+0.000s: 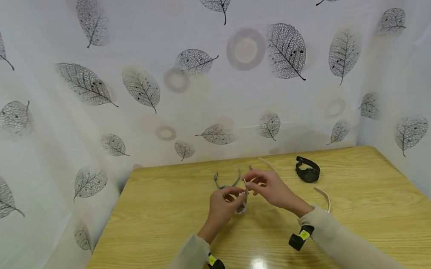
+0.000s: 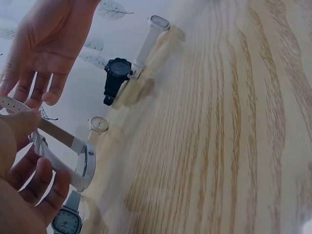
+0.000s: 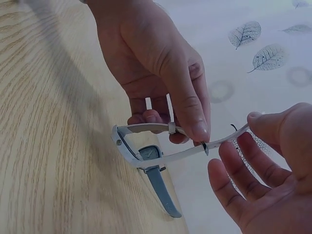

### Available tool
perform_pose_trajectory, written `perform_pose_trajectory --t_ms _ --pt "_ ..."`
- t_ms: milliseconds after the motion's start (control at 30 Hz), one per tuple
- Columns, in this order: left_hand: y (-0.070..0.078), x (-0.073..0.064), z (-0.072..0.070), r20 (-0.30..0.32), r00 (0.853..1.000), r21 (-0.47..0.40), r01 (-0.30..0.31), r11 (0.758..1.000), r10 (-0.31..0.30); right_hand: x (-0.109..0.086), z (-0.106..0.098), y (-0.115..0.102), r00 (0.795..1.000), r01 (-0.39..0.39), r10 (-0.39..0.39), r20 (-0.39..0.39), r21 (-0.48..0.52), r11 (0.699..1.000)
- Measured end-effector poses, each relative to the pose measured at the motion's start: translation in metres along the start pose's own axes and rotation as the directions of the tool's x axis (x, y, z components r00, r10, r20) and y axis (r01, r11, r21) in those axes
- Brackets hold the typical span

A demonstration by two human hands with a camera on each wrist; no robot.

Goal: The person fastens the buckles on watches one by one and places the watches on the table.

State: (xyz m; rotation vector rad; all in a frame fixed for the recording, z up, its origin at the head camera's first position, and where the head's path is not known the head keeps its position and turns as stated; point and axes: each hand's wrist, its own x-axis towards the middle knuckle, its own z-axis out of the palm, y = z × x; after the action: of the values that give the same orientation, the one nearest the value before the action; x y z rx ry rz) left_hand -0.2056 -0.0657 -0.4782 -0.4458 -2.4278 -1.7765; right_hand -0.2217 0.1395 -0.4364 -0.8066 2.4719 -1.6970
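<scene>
Both hands hold a white wristwatch above the table, its case hanging below the fingers in the head view. My left hand pinches the strap around the metal buckle, thumb on top, as the right wrist view shows. Through that buckle runs the pale strap, its two halves making a closed loop with the case. The strap's free end is pinched between thumb and forefinger of my right hand, whose other fingers are spread. Just behind the hands lies a grey-blue watch, partly hidden by them in the head view.
A black watch lies at the back right of the wooden table. Nearer stands a white-strapped watch. A small light-dialled watch lies behind the right hand. A leaf-patterned curtain hangs along the table's back edge.
</scene>
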Motion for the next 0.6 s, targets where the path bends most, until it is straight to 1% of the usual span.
perform_pose_trajectory --t_ms 100,233,333,467,600 --pt "-0.0023 -0.0006 -0.0002 0.006 1.0 0.019 -0.012 1.0 0.011 -0.001 -0.0003 0.0021 1.0 0.003 -0.002 -0.016 0.028 1.0" --pt "-0.0054 -0.0003 -0.0007 0.01 0.999 0.035 -0.053 0.998 0.053 -0.0021 -0.0013 0.0046 0.999 -0.017 0.019 -0.032 0.049 0.999" --pt "-0.0045 -0.0012 -0.0014 0.007 0.997 0.016 -0.083 0.996 0.083 -0.0032 -0.0019 0.0061 0.999 -0.035 0.038 -0.039 0.072 0.997" --pt "-0.0023 -0.0029 -0.0013 -0.008 0.994 -0.015 -0.109 0.994 0.109 -0.0048 -0.0024 0.0068 0.997 -0.049 0.055 -0.052 0.109 0.993" --pt "-0.0006 -0.0039 0.0002 -0.022 0.991 -0.025 -0.134 0.991 0.134 -0.0063 -0.0033 0.0056 0.995 -0.063 0.073 -0.064 0.146 0.987"
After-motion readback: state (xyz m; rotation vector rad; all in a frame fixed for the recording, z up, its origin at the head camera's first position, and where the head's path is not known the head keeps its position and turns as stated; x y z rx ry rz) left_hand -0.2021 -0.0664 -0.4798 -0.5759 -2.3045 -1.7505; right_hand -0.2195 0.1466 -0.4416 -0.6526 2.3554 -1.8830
